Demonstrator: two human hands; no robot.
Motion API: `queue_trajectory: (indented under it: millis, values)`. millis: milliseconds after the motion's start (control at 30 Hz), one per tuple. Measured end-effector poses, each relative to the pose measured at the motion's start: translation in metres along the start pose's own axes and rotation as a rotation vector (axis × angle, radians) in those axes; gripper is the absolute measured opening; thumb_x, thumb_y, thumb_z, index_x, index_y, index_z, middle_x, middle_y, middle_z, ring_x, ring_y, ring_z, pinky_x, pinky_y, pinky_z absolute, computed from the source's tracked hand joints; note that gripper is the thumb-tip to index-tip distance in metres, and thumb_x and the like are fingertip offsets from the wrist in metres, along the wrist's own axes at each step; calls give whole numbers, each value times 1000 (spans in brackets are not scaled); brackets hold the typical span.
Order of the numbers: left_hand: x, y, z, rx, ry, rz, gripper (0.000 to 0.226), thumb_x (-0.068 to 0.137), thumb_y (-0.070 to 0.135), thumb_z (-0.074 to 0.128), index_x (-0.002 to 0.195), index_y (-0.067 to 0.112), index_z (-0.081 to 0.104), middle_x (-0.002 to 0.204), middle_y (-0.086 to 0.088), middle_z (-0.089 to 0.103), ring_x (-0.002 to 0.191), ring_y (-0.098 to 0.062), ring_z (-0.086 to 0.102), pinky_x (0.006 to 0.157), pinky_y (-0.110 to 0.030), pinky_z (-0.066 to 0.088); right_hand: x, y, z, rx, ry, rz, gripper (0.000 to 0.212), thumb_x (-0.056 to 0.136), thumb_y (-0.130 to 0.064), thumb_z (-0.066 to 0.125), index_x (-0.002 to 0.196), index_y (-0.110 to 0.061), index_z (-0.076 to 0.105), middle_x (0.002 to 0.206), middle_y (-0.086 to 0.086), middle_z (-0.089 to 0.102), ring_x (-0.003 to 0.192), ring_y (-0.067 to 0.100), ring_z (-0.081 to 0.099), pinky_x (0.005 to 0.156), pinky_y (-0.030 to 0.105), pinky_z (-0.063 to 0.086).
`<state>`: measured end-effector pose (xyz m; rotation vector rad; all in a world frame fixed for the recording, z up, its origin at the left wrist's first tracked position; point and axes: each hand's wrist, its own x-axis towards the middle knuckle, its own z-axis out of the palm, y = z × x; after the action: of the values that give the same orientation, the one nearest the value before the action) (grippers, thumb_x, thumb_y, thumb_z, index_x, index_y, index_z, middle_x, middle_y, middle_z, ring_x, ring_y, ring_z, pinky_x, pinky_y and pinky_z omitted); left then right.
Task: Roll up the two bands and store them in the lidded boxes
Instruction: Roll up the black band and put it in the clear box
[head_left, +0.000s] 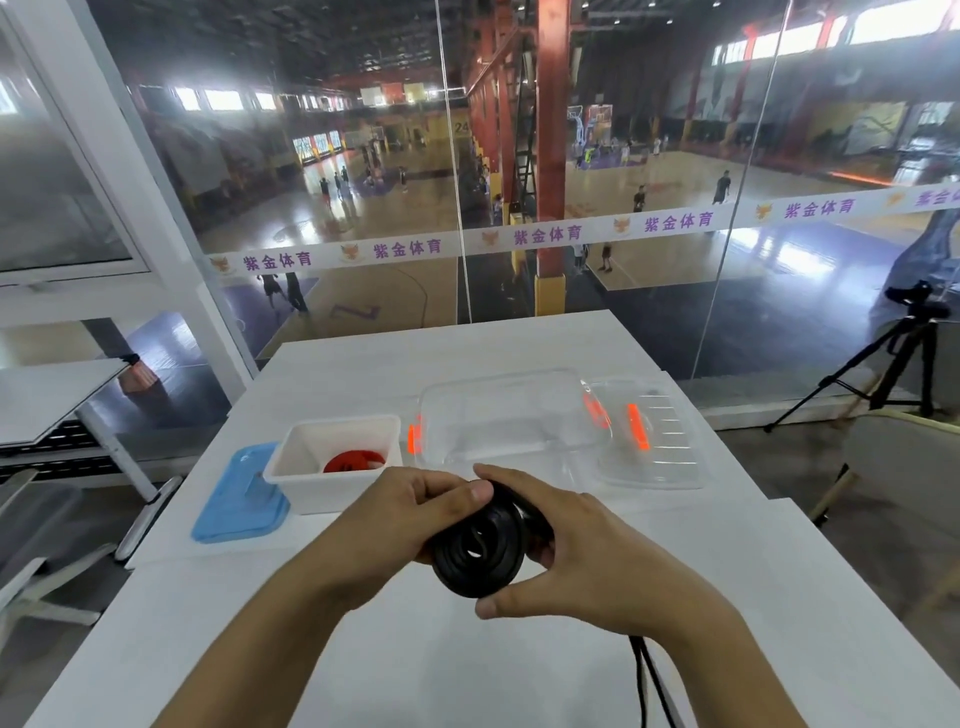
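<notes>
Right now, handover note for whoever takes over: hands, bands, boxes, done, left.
Left hand and right hand both grip the black band, coiled into a roll above the table; its loose tail hangs below the right wrist.
Red band lies rolled in the white box, lid off; blue lid lies to the box's left.
Clear box is open, its lid to its right.
Done: red band rolled and boxed.
Left: finish rolling black, put it in the clear box, close both lids.

Black tripod (894, 358) beside white table (467, 675)
</notes>
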<state>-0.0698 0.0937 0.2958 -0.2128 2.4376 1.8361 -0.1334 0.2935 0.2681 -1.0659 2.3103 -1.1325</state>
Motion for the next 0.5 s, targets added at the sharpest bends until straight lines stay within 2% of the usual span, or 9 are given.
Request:
queue_trajectory:
  millis: [100,167,267,333,400,500]
  values:
    - [1,-3,5,-139,9,-29,45,81,45,68,102,8,80,103,-18,79,96,-29,76,82,-35,61,0,3,-3,54,-8,-23,101,66,-50,93,148,-61,36,115,-24,65,92,3,62,92,22,55]
    - [2,-5,7,-220,15,-52,47,79,45,70,101,5,79,106,-22,77,97,-33,75,84,-38,59,1,3,-3,86,-9,-35,101,68,-43,94,150,-58,37,119,-26,66,104,-1,64,97,18,52]
    - [4,-8,9,-349,29,-78,45,78,42,69,100,4,80,108,-25,76,95,-31,73,86,-40,57,1,2,-5,114,8,-42,105,69,-40,95,154,-56,35,127,-26,66,119,-2,63,106,22,51]
    - [6,-8,12,-348,86,-42,44,77,41,70,100,5,81,106,-24,77,94,-30,74,85,-40,57,4,2,-5,83,23,-26,106,68,-46,92,153,-60,30,124,-22,66,112,2,65,105,27,53]
    - [8,-6,15,-292,183,44,39,75,40,72,97,10,82,98,-16,80,92,-26,77,77,-32,61,5,3,-5,60,50,-3,104,69,-48,90,152,-63,28,114,-17,66,94,6,62,97,30,56]
    - [8,1,22,-276,334,134,30,75,35,74,95,15,82,90,-5,82,87,-16,78,73,-23,60,5,2,-6,117,99,-16,100,73,-39,91,147,-67,31,102,-23,63,80,6,55,82,19,53]
